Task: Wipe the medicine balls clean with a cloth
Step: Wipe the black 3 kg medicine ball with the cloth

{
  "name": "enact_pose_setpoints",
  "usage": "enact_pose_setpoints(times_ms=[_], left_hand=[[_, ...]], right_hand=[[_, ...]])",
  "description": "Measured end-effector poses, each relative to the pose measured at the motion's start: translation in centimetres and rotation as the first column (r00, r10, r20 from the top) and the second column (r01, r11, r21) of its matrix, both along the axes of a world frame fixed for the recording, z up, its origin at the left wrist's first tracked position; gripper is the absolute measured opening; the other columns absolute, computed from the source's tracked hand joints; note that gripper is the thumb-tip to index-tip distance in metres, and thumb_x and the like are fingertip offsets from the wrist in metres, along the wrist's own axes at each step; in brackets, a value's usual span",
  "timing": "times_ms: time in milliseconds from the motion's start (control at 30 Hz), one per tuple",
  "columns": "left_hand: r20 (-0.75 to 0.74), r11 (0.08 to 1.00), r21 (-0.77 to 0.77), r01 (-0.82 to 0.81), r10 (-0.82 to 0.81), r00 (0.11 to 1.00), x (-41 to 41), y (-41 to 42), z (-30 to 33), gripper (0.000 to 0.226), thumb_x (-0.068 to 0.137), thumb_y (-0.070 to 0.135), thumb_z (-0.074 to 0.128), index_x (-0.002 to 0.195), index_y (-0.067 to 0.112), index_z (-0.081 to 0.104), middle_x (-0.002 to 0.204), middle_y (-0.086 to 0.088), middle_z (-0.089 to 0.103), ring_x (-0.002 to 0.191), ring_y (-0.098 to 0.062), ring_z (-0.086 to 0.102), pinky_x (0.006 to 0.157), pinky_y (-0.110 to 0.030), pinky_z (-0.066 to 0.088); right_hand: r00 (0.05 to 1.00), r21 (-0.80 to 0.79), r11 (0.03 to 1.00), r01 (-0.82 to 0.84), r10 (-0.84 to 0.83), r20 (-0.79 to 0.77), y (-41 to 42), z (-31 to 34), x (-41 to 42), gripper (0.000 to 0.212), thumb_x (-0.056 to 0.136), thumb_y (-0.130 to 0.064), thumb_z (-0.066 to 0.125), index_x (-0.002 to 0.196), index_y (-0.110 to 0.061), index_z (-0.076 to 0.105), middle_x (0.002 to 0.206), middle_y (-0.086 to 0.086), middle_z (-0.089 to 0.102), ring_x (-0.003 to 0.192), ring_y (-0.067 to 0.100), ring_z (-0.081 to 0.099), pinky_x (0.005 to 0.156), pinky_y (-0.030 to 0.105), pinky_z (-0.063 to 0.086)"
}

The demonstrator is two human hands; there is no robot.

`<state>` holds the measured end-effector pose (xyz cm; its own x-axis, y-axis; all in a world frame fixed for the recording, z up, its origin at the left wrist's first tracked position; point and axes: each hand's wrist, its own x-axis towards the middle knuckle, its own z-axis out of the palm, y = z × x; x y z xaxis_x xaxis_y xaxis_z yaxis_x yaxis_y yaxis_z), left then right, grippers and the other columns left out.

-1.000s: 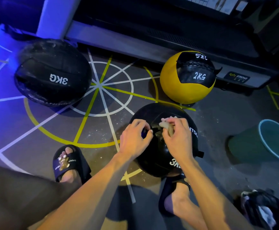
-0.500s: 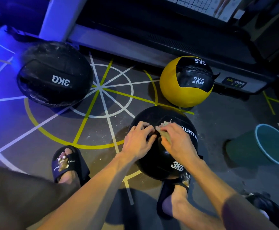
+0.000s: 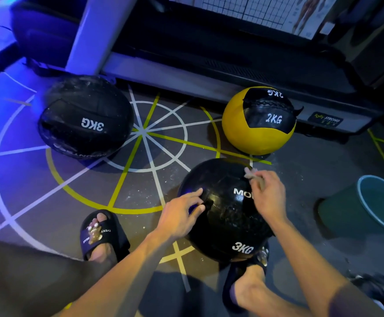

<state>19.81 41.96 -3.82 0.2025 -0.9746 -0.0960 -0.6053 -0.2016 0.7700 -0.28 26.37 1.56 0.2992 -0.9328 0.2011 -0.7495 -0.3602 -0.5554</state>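
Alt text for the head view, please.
A person's right hand wipes a cloth over a black ball that the left hand steadies. A second black ball, a yellow ball and a bucket sit nearby.

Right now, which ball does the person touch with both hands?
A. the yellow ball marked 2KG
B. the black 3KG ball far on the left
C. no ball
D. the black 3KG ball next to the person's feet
D: the left hand rests on the near black 3KG ball, and the right hand holds the cloth against its top.
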Motion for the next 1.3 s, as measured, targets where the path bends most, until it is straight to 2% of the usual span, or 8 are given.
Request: enact_pose_setpoints(times_ms=[133,233,333,500,667,900,1100,1300], left_hand=[[-0.019,1.0,-0.001,-0.011,0.011,1.0,-0.7,0.6,-0.4,0.025,0.103,0.043,0.057,0.118,0.027,0.071,0.152,0.028,0.043,0.125,-0.003,0.058,0.099,-0.026,0.044],[0.004,0.999,-0.039,-0.021,0.021,1.0,-0.8,1.2,-1.1,0.021,0.103,0.043,0.057,0.112,0.03,0.071,0.132,0.024,0.064,0.119,-0.006,0.06,0.086,-0.023,0.042],[-0.011,0.999,-0.04,-0.02,0.02,1.0,-0.7,1.9,-1.8,0.022,0.103,0.046,0.056,0.113,0.033,0.07,0.137,0.029,0.059,0.116,-0.003,0.062,0.087,-0.023,0.044],[-0.048,0.999,-0.036,0.016,-0.018,0.999,-0.5,2.1,-2.0,0.025,0.103,0.048,0.054,0.114,0.031,0.07,0.149,0.037,0.037,0.138,0.015,0.034,0.101,-0.017,0.038],[0.016,0.999,-0.042,0.004,-0.004,1.0,-0.3,2.4,-1.6,0.018,0.104,0.044,0.054,0.103,0.032,0.067,0.107,0.027,0.065,0.109,-0.004,0.065,0.075,-0.021,0.036],[-0.045,0.999,-0.034,0.041,-0.043,0.998,-0.2,2.6,-1.7,0.024,0.104,0.046,0.053,0.112,0.029,0.069,0.151,0.036,0.035,0.137,0.017,0.033,0.092,-0.022,0.046],[0.0,0.998,-0.051,0.038,-0.038,0.999,0.1,3.1,-1.8,0.022,0.105,0.043,0.054,0.105,0.028,0.07,0.119,0.024,0.067,0.112,-0.01,0.064,0.08,-0.027,0.044],[-0.034,0.997,-0.034,0.071,-0.072,0.997,0.3,3.6,-2.4,0.022,0.104,0.045,0.053,0.106,0.029,0.069,0.151,0.038,0.035,0.134,0.017,0.039,0.082,-0.017,0.042]], right_hand=[[0.982,-0.014,0.982,-0.186,0.187,0.015,1.1,-0.3,3.0,0.02,0.094,-0.014,0.063,0.109,-0.018,0.075,0.119,-0.007,0.072,0.113,0.001,0.062,0.102,0.021,0.043],[0.765,0.094,0.775,-0.625,0.632,-0.125,3.5,0.3,5.3,0.028,0.093,-0.011,0.064,0.117,-0.019,0.075,0.128,-0.006,0.069,0.123,-0.006,0.055,0.113,0.024,0.04],[0.572,0.203,0.65,-0.732,0.749,-0.334,1.1,1.0,5.8,0.035,0.101,-0.024,0.057,0.13,-0.042,0.064,0.143,-0.015,0.056,0.133,0.0,0.047,0.12,0.032,0.033],[0.877,0.094,0.951,-0.296,0.309,-0.367,-2.5,0.0,6.9,0.029,0.104,-0.026,0.05,0.126,-0.037,0.065,0.114,0.004,0.074,0.103,0.025,0.069,0.091,0.042,0.055],[0.466,0.413,0.65,-0.638,0.753,-0.465,2.9,-0.4,11.2,0.031,0.105,-0.025,0.05,0.132,-0.038,0.06,0.134,-0.006,0.064,0.133,0.018,0.052,0.107,0.047,0.047],[0.706,0.082,0.95,-0.303,0.281,-0.65,-3.8,-0.2,9.3,0.029,0.101,-0.014,0.052,0.122,-0.027,0.068,0.108,0.009,0.075,0.096,0.029,0.07,0.085,0.042,0.059],[0.448,0.393,0.623,-0.676,0.772,-0.451,1.8,0.2,9.9,0.032,0.104,-0.029,0.05,0.132,-0.037,0.063,0.139,-0.01,0.062,0.121,0.014,0.061,0.105,0.041,0.049],[0.808,0.161,0.936,-0.312,0.351,-0.474,-4.0,0.6,7.0,0.026,0.103,-0.019,0.048,0.111,-0.025,0.072,0.099,0.007,0.074,0.082,0.021,0.067,0.076,0.035,0.054]])
